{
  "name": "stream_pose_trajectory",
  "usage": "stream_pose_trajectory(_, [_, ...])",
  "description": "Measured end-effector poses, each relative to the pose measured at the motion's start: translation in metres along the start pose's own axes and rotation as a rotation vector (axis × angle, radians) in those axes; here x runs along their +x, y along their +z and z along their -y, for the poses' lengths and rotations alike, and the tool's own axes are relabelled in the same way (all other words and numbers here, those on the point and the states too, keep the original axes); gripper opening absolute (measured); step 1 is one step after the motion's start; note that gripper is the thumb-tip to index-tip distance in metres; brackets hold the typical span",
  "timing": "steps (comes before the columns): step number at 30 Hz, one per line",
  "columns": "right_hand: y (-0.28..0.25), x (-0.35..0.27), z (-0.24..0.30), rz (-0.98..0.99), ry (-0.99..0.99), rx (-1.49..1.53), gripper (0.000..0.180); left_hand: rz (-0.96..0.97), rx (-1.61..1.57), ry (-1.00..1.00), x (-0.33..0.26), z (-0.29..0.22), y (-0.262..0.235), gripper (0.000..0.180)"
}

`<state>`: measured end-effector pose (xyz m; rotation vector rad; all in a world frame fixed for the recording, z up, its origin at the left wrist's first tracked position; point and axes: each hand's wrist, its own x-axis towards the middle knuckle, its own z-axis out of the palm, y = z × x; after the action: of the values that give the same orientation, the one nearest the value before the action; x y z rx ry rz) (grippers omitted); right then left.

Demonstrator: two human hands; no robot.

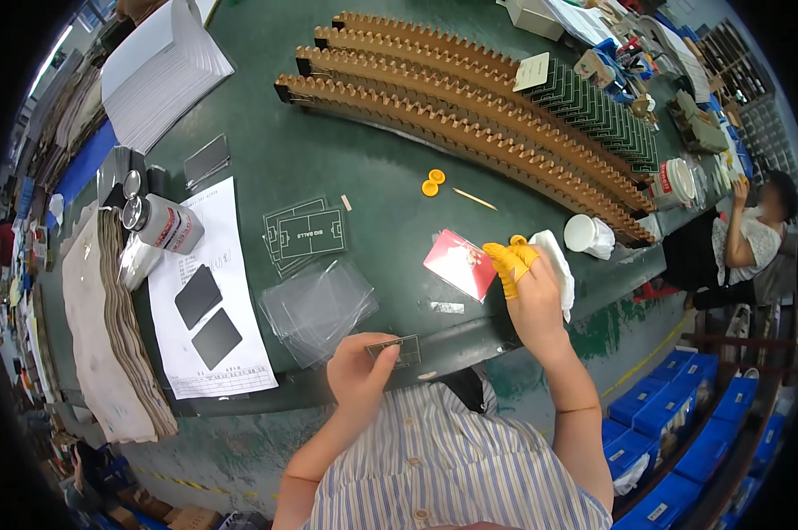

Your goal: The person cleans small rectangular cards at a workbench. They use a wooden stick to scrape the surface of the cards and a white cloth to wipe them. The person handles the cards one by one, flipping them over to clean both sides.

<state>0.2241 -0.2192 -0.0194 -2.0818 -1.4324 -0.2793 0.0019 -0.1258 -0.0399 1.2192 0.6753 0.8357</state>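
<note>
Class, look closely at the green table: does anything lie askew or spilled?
Yes: the clear sheets beside the left hand lie askew, their edges fanned at different angles, unlike the wooden racks lined up together. No spill shows.

A head-worn wide fisheye camera looks down past the wearer's striped shirt (416, 477), facing forward over a close green table (363, 172), edges curving at the rim.

The bare left hand (356, 367) is held low, its thumb (385, 361) pressed inward. The right hand (537, 293), its fingers (507, 261) sheathed in yellow, is stretched forward palm-down.
</note>
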Motion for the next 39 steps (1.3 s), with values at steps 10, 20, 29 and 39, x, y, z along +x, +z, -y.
stream_pose_trajectory(10, [0.01,0.003,-0.005,-0.102,-0.039,0.063,0.022,0.049,0.016,0.011,0.0,0.002,-0.001,0.018])
stream_pose_trajectory(20, [0.013,0.003,-0.004,-0.099,-0.025,0.03,0.021,0.056,-0.038,0.02,0.0,0.002,0.001,0.017])
stream_pose_trajectory(29, [0.008,-0.019,0.023,-0.152,0.286,0.357,0.018,-0.019,-0.12,0.032,-0.004,0.013,-0.005,0.016])
stream_pose_trajectory(39, [0.025,-0.011,0.029,-0.23,0.446,0.273,0.017,0.12,-0.11,0.222,-0.001,0.002,0.0,0.017])
